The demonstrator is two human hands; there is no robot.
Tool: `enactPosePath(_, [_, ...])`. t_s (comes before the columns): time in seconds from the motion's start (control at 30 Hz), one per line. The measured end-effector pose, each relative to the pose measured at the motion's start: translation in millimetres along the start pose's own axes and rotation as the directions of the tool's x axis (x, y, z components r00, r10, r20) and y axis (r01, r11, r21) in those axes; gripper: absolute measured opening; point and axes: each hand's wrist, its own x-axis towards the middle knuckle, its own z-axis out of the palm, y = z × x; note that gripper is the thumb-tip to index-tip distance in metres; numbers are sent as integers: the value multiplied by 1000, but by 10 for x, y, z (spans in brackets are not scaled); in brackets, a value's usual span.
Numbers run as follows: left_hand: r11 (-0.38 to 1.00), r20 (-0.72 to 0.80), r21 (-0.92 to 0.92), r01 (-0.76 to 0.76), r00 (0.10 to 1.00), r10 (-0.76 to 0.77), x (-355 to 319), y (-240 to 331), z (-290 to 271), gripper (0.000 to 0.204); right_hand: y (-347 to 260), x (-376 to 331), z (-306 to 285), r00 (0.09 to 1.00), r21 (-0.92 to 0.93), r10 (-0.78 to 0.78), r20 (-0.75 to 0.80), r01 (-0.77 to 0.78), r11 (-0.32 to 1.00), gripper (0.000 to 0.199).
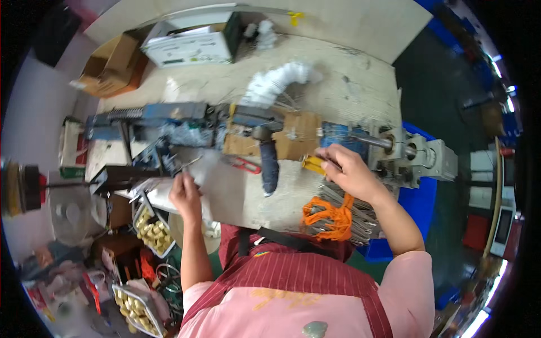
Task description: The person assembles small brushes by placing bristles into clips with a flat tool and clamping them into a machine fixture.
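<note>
Right hand (350,170): holding a yellow tool (314,164), kind unclear, above the bench (360,73) towards its near right corner. Left hand (185,192): fingers curled narrow near the bench's left part; whether they grip anything, cannot tell.
Carton, white and green (194,48), far edge of bench: open, white sheets (189,32) inside.
Cardboard box, brown (107,67), far left corner: flaps open, contents unclear.
Baskets, two, below the bench's left side: upper (163,257) and lower (151,312), both with brass-coloured pieces (153,232).
Bin, blue (420,214), beside right edge.
Rods, metal (363,217), near right corner, with orange cloth (332,217) around them.
</note>
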Motion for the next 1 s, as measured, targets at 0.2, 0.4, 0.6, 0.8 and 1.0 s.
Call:
enactPosePath(0.2, [937, 655, -228, 265, 754, -54, -640, 1000, 412, 24, -225, -501, -271, 964, 406, 226, -142, -152, 901, 19])
enactPosePath(0.4, [719, 928, -257, 646, 373, -2, -522, 1797, 1611, 26, -243, -356, -338, 913, 396, 101, -396, 71, 915, 20])
enactPosePath(0.6, [563, 804, -366, 741, 556, -211, -483, 1686, 1711, 24, -288, -159, -382, 790, -482, -410, -456, 167, 860, 22])
enactPosePath(0.8, [706, 602, -534, 464, 796, -68, -520, 1601, 1732, 28, -354, -22, -320, 757, -808, -649, -70, 339, 482, 17])
enactPosePath(1.0, [648, 645, -531, 546, 756, -109, -546, 1607, 1683, 30, -419, 357, -589, 889, -586, -402, -220, 209, 783, 14])
